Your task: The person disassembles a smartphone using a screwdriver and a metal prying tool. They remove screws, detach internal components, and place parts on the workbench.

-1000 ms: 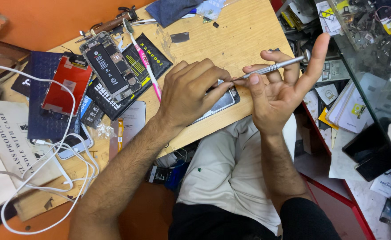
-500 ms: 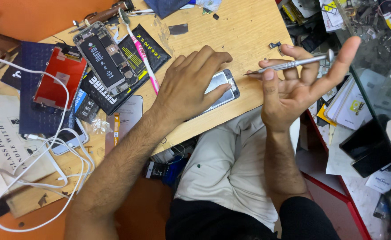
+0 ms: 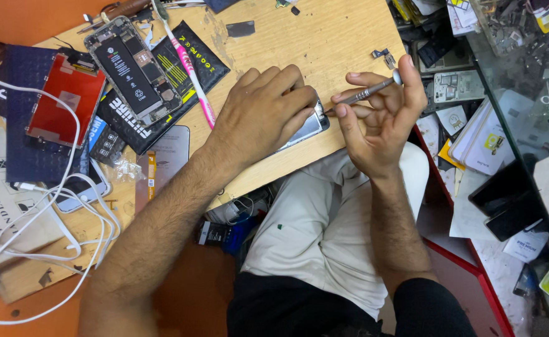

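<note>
My left hand [image 3: 259, 115] lies palm-down over a phone [image 3: 308, 126] at the near edge of the wooden table [image 3: 324, 43], pressing it flat; only the phone's right end shows. My right hand [image 3: 380, 118] holds a slim metal screwdriver [image 3: 365, 93] between thumb and fingers, index finger on its cap. The screwdriver's tip points at the phone's exposed end, right beside my left fingertips.
An opened phone with its battery showing [image 3: 127, 68] lies on black pouches at the far left, next to a red panel [image 3: 65, 100]. A pink-handled tool [image 3: 190, 72], white cables [image 3: 49, 218] and small metal parts [image 3: 383, 56] are on the table. Cluttered shelves stand at right [image 3: 505, 81].
My right hand has closed around the screwdriver and swung its tip left and down onto the phone's end. My left hand stays on the phone.
</note>
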